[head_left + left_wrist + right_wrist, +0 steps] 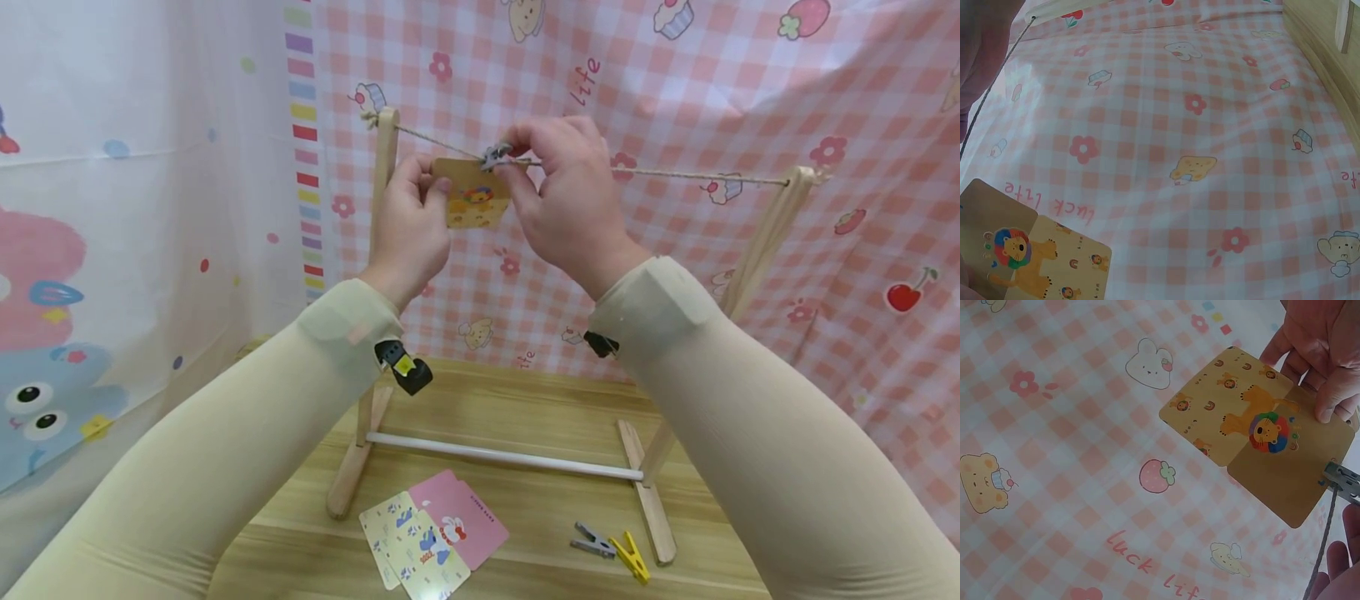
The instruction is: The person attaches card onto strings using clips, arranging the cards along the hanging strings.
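A brown and yellow card with a lion [1266, 434] hangs at the rope [675, 173] strung between two wooden posts. My left hand [412, 221] pinches the card's left edge between thumb and fingers. At the card's top edge, my right hand [570, 187] grips a grey clothespin [493, 157] whose jaws sit over the card and the rope. In the right wrist view the clothespin [1342, 480] is at the card's edge, with the rope running down from it. The left wrist view shows part of the lion card [1029, 250] at lower left.
On the wooden table [480, 400] lie patterned yellow cards [420, 542] and a pink card [468, 517]. A grey clothespin [594, 540] and a yellow clothespin [630, 557] lie near the right foot of the frame. A white bar [502, 456] joins the posts low down.
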Demonstrator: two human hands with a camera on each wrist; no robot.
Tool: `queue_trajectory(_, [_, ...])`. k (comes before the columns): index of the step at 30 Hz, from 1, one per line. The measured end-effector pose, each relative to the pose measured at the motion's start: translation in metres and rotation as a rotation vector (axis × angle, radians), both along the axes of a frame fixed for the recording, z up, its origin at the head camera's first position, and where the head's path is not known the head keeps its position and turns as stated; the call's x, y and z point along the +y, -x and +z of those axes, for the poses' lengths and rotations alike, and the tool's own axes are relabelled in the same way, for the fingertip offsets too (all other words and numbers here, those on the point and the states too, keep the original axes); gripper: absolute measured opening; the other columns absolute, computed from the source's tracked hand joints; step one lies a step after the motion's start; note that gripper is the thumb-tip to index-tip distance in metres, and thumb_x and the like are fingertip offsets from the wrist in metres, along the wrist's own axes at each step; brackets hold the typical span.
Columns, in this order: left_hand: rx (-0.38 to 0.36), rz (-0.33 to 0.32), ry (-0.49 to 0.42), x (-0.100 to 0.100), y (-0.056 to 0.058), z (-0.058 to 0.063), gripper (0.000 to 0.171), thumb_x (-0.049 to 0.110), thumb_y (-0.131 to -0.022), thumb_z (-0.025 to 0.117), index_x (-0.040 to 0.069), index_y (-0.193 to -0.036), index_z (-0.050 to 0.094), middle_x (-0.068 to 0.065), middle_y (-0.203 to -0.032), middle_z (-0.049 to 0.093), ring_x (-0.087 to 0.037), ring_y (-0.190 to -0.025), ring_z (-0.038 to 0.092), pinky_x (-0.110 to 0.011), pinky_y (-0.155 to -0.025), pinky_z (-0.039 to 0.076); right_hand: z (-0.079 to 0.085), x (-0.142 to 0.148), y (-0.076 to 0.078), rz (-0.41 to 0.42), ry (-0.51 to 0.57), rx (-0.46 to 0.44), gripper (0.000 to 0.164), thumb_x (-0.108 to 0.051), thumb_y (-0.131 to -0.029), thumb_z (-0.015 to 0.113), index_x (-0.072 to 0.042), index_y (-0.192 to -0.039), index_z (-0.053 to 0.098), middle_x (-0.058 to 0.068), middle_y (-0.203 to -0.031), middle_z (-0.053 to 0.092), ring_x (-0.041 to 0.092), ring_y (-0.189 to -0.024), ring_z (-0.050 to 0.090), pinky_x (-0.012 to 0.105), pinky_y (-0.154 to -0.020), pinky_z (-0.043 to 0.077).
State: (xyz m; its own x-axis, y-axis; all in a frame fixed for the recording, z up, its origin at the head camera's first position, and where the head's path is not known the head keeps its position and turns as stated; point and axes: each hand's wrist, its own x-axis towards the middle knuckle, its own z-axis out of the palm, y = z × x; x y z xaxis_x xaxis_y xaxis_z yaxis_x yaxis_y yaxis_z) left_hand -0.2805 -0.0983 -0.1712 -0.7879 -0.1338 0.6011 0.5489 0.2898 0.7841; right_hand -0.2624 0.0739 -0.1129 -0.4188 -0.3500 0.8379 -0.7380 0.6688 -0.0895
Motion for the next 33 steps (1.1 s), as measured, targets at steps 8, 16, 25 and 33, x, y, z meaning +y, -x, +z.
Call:
queue_trajectory(8, [0.006, 0.015, 0.018, 0.0000, 0.0015, -0.0011, 0.020, 0.025, -0.114, 0.042, 0.013, -0.125, 0.053, -0.005, -0.120, 0.062, -0.016, -0.116, 0.061, -0.030, -0.097, 0.052, 0.0000, 0.0012, -0.0004, -0.016, -0.022, -0.027, 0.012, -0.018, -0.104, 0.067, -0.010, -0.110, 0.073, 0.003, -0.116, 0.077, 0.024, -0.122, 0.054, 0.037, -0.112, 0.034])
queue_trajectory(16, [0.011, 0.022, 0.017, 0.0004, 0.0032, -0.0021, 0.018, 0.023, -0.114, 0.042, 0.012, -0.124, 0.053, -0.006, -0.118, 0.062, -0.016, -0.114, 0.062, -0.030, -0.093, 0.051, -0.0016, 0.0010, -0.0001, -0.004, -0.024, -0.033, 0.011, -0.017, -0.104, 0.068, -0.010, -0.109, 0.073, 0.003, -0.115, 0.077, 0.025, -0.120, 0.055, 0.039, -0.110, 0.035])
queue_trajectory(25, [0.027, 0.008, 0.023, -0.0004, 0.0042, -0.0036, 0.018, 0.023, -0.115, 0.042, 0.011, -0.124, 0.052, -0.006, -0.119, 0.061, -0.018, -0.113, 0.060, -0.029, -0.093, 0.050, -0.0016, 0.0004, -0.0004, -0.006, -0.043, -0.052, 0.012, -0.017, -0.103, 0.068, -0.010, -0.112, 0.072, 0.003, -0.118, 0.077, 0.025, -0.118, 0.055, 0.038, -0.110, 0.035])
queue_trajectory(33, [0.024, 0.007, 0.023, -0.0005, 0.0041, -0.0035, 0.019, 0.023, -0.115, 0.041, 0.011, -0.124, 0.052, -0.006, -0.121, 0.062, -0.017, -0.115, 0.061, -0.031, -0.097, 0.051, -0.0024, -0.0007, 0.0003, -0.015, -0.049, -0.061, 0.013, -0.017, -0.104, 0.068, -0.009, -0.114, 0.070, 0.004, -0.121, 0.074, 0.025, -0.120, 0.052, 0.039, -0.110, 0.035])
